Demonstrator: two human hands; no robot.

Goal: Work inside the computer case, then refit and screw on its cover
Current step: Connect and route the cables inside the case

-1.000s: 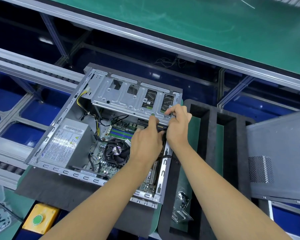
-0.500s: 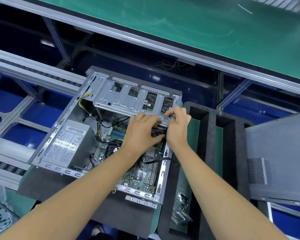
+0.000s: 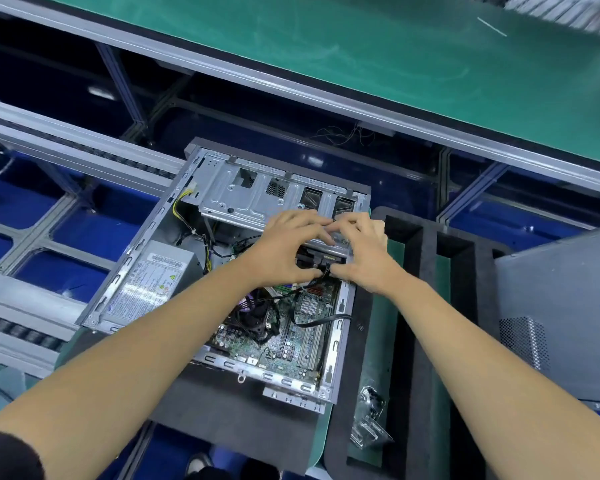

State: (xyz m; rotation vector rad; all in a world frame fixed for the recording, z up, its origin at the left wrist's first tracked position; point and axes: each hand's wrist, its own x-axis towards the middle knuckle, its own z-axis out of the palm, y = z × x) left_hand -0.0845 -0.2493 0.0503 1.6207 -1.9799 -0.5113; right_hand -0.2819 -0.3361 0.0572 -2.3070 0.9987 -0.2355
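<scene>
Working still inside computer case, at right edge under drive cage. Left hand shifted up from motherboard; fingers now pressed on cage lip, thumb pinching black cable. Right hand likewise. Cover unfitted, at right.

Grey mat at centre, low in view; open case lies on its side directly on it, drive cage toward 12 o'clock. At 3 o'clock, touching the mat's edge, a black foam tray with long slots; green liner shows in the slots. Clear plastic bag of small metal parts lies in the nearest slot, toward 5 o'clock. Grey cover with a perforated vent rests at far 3 o'clock, over the tray's far side. Roller rails run off at 9 o'clock. Green belt crosses at 12 o'clock.
</scene>
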